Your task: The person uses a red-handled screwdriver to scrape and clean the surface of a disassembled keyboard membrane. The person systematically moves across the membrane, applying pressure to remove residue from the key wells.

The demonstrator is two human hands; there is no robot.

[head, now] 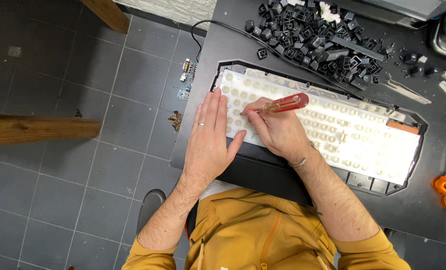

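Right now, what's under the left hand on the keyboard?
The left hand lies flat on the keyboard's white dome sheet and black front edge. Whatever lies beneath the palm is covered.

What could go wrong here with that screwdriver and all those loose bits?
The screwdriver tip sits close to the left hand pressing on the keyboard; a slip might jab it. The keycaps lie heaped loose, so a nudge could scatter them. The keyboard's near left corner reaches the table edge, so it could slide off.
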